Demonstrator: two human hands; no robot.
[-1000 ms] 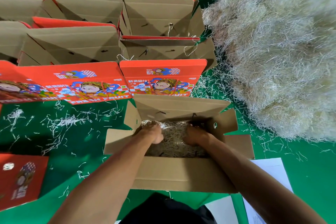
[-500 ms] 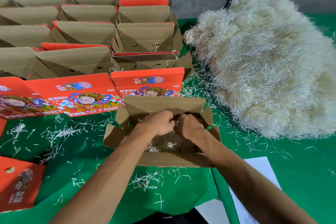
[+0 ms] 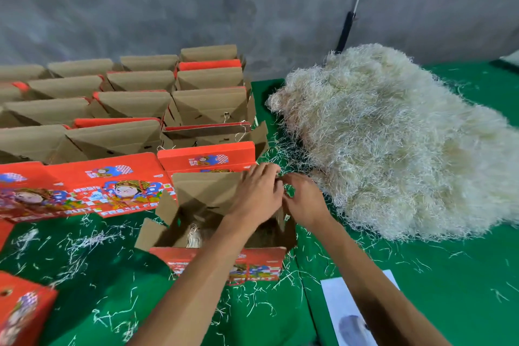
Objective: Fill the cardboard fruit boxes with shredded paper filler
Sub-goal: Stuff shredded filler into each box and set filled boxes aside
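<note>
An open cardboard fruit box (image 3: 254,260) with a red printed front stands before me on the green table. A small wad of shredded paper (image 3: 193,234) lies at its bottom. My left hand (image 3: 257,194) hovers over the box's far right corner with loosely bent fingers. My right hand (image 3: 304,201) is just beside it, past the box's right edge, and the fingertips of both hands nearly meet. Only a few loose strands show near the fingertips; neither hand plainly holds anything. The large pile of shredded paper (image 3: 393,143) lies immediately to the right.
Rows of open boxes (image 3: 132,104) with raised flaps fill the far left. Flat red printed boxes (image 3: 92,188) lie in front of them, and another red box (image 3: 22,309) sits at the near left. A white sheet (image 3: 345,306) lies near right. Loose shreds litter the table.
Both hands have come up out of the box, where they pressed the filler, and shifted to its far right corner, toward the pile. The view has tilted upward.
</note>
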